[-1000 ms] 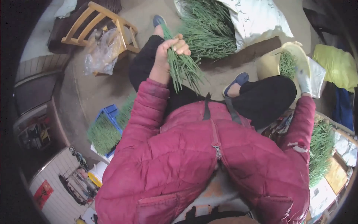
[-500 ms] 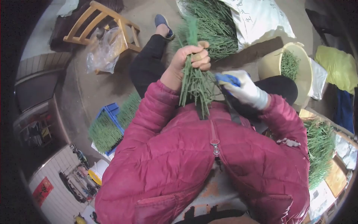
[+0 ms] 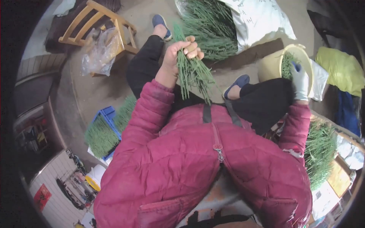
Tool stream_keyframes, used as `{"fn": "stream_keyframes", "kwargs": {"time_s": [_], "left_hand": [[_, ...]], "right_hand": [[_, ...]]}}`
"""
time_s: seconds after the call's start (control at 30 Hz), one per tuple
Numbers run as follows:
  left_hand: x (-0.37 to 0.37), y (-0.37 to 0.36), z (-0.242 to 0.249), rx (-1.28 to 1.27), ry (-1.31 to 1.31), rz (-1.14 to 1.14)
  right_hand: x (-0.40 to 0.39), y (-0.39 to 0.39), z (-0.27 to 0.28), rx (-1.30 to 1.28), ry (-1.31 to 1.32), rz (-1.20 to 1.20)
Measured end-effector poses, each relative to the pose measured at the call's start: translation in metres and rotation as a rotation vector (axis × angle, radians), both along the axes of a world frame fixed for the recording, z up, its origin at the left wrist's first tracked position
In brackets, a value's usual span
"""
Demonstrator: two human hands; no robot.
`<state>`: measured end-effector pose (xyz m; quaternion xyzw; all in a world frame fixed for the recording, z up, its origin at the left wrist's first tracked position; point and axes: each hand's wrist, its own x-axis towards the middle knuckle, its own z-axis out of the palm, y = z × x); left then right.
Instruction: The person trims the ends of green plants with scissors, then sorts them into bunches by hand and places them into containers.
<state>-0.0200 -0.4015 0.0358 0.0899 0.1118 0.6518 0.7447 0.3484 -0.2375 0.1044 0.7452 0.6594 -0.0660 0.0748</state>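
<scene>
And here's the bare left hand (image 3: pixel 178 53), fingers wrapped around a bundle of green stems (image 3: pixel 194 72), out in front of the person, left of centre! The loose ends fan out toward the near side, some splayed at odd angles. Over on the right, the white-gloved right hand (image 3: pixel 300 80) is at the mouth of a cream bucket (image 3: pixel 268 68), blue showing at its fingers, right by the green bits (image 3: pixel 287 62) inside; whether it's pinching anything, one can't tell. Beyond the bundle, a big green heap (image 3: pixel 209 30) spills from a white sack (image 3: pixel 262 21).

This bundle looks light, springy rather than limp, the thin stems probably easy to bend or snap. Best hold? Around the gathered middle, snug but not crushing; a slack grip could let single stems slide out.
</scene>
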Motion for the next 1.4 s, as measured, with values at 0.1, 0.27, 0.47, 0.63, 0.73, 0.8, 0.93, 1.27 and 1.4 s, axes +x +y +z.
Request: {"fn": "stream_keyframes", "kwargs": {"time_s": [0.1,0.27,0.47,0.63,0.73,0.8,0.93,1.27,1.4], "left_hand": [[0.014,0.01,0.005,0.031,-0.028,0.016],[0.016,0.008,0.001,-0.008,-0.143,-0.111],[-0.008,-0.003,-0.002,0.002,-0.042,-0.095],[-0.023,-0.008,0.015,0.165,-0.164,-0.034],[-0.002,0.004,0.028,0.402,-0.24,-0.131],[0.013,0.012,0.031,0.489,-0.292,-0.214],[0.032,0.024,0.04,0.667,-0.282,-0.362],[0.018,-0.002,0.038,0.435,-0.215,-0.076],[0.019,0.014,0.041,0.576,-0.204,-0.181]], "right_hand": [[-0.078,-0.07,0.027,-0.104,0.742,0.352],[-0.134,-0.129,0.006,-0.036,0.785,1.435],[-0.092,-0.12,0.041,-0.402,1.304,0.929],[-0.002,-0.016,0.039,0.387,0.641,0.405],[0.024,0.012,0.027,0.121,0.225,0.127],[0.001,-0.009,0.02,0.064,0.241,0.158],[-0.108,-0.084,0.028,-0.371,1.021,0.701],[-0.112,-0.126,0.009,-0.592,1.566,0.679],[-0.106,-0.13,0.03,-0.722,1.756,0.286]]}}
